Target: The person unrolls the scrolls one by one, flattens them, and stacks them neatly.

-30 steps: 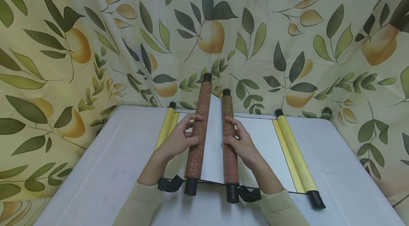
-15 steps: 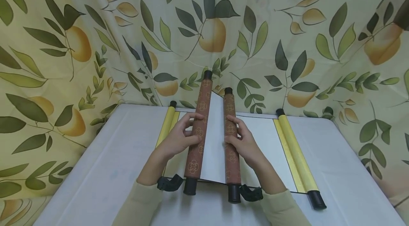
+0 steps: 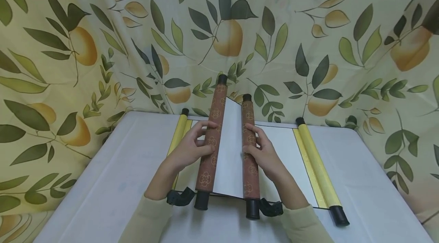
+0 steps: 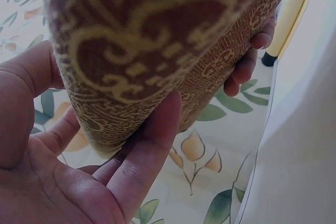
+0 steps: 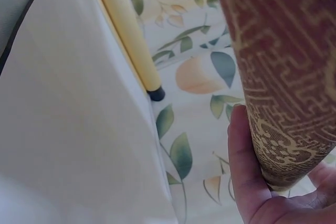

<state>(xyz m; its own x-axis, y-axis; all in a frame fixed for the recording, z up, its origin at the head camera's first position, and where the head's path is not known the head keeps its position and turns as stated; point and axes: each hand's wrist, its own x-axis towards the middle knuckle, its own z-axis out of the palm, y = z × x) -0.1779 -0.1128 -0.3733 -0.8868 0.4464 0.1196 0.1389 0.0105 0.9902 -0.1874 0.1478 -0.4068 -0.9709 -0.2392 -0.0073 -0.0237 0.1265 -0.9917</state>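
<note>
A brown patterned hanging scroll with black knobs is held up, partly unrolled, in the head view. My left hand (image 3: 190, 147) grips its left roll (image 3: 217, 111), thumb and fingers curled round the outer side. The right roll (image 3: 252, 180) sits in the grip of my right hand (image 3: 265, 157). Between the two rolls stretches a strip of white paper (image 3: 231, 151). Both wrist views show fingers wrapped round brown cloth with gold motifs, left roll cloth (image 4: 152, 40) and right roll cloth (image 5: 289, 77). Underneath lies a second scroll with yellow rollers (image 3: 317, 163), its middle hidden by the brown one.
The yellow scroll's left roller (image 3: 178, 132) shows beyond my left hand, and its white sheet (image 3: 279, 144) lies on the white table (image 3: 120, 159). A curtain (image 3: 137, 44) printed with fruit and leaves hangs behind the table. Dark straps (image 3: 180, 197) circle both wrists.
The two brown rolls have moved slightly apart, the left one leftward and the right one rightward. The white strip between them is a little wider. Both grips stay the same.
</note>
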